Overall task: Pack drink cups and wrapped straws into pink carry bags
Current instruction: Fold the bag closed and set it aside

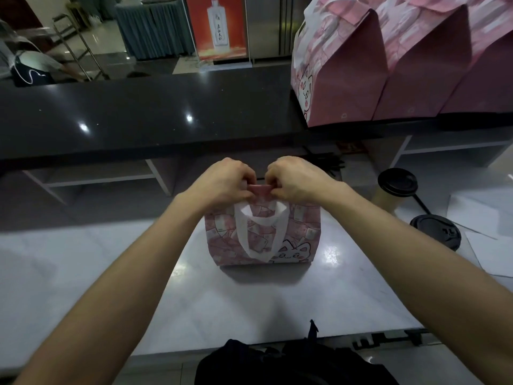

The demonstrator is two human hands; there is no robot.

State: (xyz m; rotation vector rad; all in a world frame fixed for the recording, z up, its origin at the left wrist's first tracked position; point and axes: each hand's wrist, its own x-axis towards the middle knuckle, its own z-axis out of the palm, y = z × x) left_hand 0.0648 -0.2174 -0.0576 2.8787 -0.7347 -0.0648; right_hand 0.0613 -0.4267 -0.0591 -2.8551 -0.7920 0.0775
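1. On the white counter (pixel 83 273), dead centre of the view, stands a pink bag (pixel 263 237) with a cat print and a white handle (pixel 261 220) hanging down its near face.

2. Both hands meet at the bag's top edge, at about 12 o'clock from the bag's middle. The left hand (pixel 222 182) and the right hand (pixel 299 179) each have fingers curled in, pinching the folded pink flap (pixel 259 188) between them. My reading is that they are pressing the mouth closed.

3. What is inside cannot be seen, since the top is pinched together. Judging by the closing fold, this bag is likely already filled and at its last step.

4. At 1 to 2 o'clock, up on the dark ledge (pixel 138 112), a row of finished bags (pixel 374 65) stands side by side with tops folded shut. That part of the job looks done.

5. At 3 o'clock from the centre bag, well apart from it, a pale cup (pixel 391 193) with a black lid stands on the counter. Just nearer, a second black lid (pixel 435 232) shows; whether a cup sits under it I cannot tell.

6. Dark thin sticks (pixel 324 159) lie behind the right hand at 1 o'clock, possibly wrapped straws, too dim to be sure.

7. Left to do, as I judge it: finish this closure, then pack the remaining cups and straws.
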